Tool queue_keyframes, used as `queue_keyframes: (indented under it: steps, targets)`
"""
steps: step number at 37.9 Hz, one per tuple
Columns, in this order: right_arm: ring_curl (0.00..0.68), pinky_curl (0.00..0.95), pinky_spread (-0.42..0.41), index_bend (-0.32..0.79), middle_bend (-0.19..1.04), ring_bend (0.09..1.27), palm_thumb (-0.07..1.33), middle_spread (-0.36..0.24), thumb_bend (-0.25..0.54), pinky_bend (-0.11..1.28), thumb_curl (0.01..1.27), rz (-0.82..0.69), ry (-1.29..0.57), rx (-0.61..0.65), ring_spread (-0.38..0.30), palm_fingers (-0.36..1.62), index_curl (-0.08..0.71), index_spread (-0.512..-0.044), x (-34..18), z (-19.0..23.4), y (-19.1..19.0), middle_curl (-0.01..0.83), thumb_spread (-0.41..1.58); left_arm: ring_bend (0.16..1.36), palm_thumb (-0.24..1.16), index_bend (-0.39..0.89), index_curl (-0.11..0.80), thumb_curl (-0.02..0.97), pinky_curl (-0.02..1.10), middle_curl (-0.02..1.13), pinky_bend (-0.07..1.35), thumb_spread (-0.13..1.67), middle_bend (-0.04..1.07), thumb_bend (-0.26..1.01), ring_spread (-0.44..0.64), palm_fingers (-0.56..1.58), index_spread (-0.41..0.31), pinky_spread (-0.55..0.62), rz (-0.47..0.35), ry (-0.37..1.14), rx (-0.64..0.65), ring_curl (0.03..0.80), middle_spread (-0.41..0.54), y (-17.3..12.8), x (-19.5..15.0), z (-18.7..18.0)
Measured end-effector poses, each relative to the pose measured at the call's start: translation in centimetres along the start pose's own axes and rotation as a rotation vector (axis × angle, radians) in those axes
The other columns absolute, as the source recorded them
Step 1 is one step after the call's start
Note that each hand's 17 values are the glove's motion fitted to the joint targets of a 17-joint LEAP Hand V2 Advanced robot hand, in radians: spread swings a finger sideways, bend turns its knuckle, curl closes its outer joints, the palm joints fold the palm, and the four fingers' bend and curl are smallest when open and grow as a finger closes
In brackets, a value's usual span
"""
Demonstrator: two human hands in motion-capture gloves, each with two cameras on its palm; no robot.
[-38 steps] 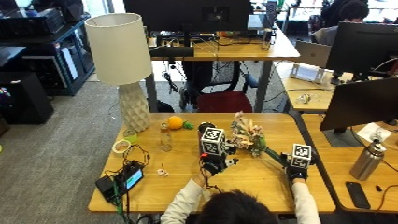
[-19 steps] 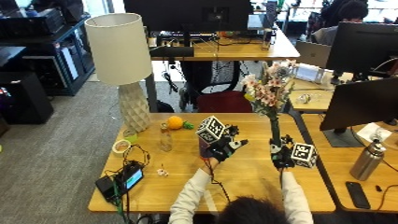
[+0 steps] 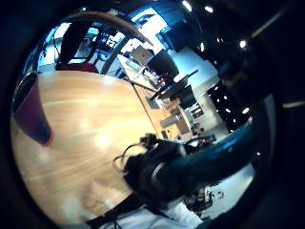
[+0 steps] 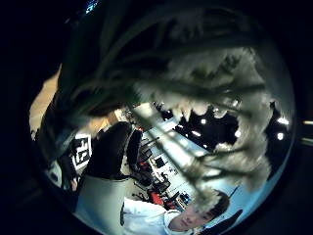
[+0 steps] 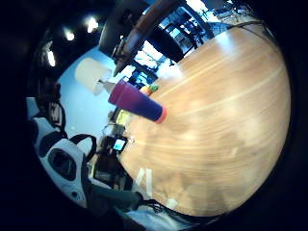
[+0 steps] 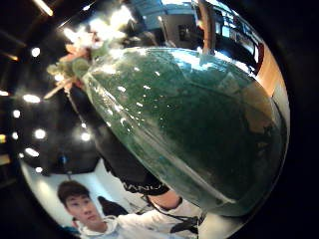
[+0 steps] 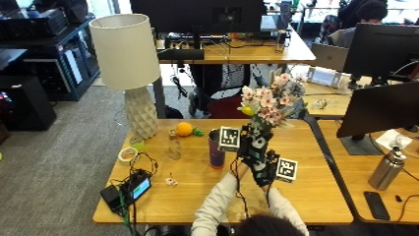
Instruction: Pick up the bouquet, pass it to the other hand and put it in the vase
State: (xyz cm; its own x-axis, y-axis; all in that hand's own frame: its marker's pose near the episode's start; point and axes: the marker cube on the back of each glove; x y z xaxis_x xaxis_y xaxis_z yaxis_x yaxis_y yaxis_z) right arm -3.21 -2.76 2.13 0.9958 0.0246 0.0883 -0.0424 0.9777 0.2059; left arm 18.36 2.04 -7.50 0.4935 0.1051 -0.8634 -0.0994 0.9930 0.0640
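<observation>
Wooden table [image 7: 196, 196], white lamp [image 7: 126, 51] on it; grey carpet floor [image 7: 52, 157]; monitor-laden desks behind.

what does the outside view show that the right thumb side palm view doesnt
Only the outside view shows the purple vase standing on the wooden table, the lamp and the orange. Only the right thumb side palm view shows the green wrap of the bouquet close up, filling most of that view. Both show the bouquet with its pale blooms, held upright above the table by the two gloved hands.
</observation>
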Motion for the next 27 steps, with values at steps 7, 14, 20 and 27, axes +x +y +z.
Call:
queue_keyframes:
  steps: [7,14,20,27]
  targets:
    - [0.536,0.487,-0.262,0.42,0.86,0.99,1.02,-0.153,-0.022,0.73,0.54,0.033,-0.125,-0.033,-0.194,1.4,0.549,-0.192,-0.5,3.8,2.6,0.612,0.8,0.62,0.47,0.14,0.297,0.349,0.37,0.37,0.59,0.99,0.29,0.03,-0.24,1.26,-0.144,-0.27,0.073,0.138,0.136,0.306,-0.18,0.4,1.3,1.3]
    - [0.536,0.488,-0.266,0.4,0.86,1.0,1.01,-0.153,-0.027,0.73,0.57,0.012,-0.086,-0.084,-0.195,1.39,0.56,-0.193,-0.2,5.5,4.2,0.613,0.78,0.76,0.64,0.2,0.348,0.424,0.41,0.49,0.56,0.88,0.59,0.04,-0.35,1.51,-0.247,-0.38,0.09,0.044,0.264,0.397,-0.319,1.8,2.0,-0.3]
    - [0.521,0.464,-0.291,0.28,0.83,0.98,0.96,-0.138,-0.045,0.68,0.59,-0.04,-0.11,-0.235,-0.193,1.3,0.543,-0.193,-0.4,6.3,4.7,0.593,0.72,0.8,0.66,0.26,0.4,0.451,0.43,0.54,0.59,0.86,0.7,0.0,-0.38,1.49,-0.295,-0.4,0.159,-0.019,0.297,0.432,-0.36,2.0,2.4,-1.5]
    - [0.472,0.445,-0.217,0.1,0.63,0.81,0.79,-0.106,-0.064,0.65,0.54,-0.101,-0.049,-0.299,-0.157,0.99,0.473,-0.197,-0.1,4.0,4.2,0.524,0.86,0.84,0.67,0.31,0.445,0.467,0.44,0.57,0.62,0.89,0.76,-0.02,-0.39,1.46,-0.323,-0.42,0.206,-0.106,0.397,0.456,-0.382,-0.7,4.9,-6.6]
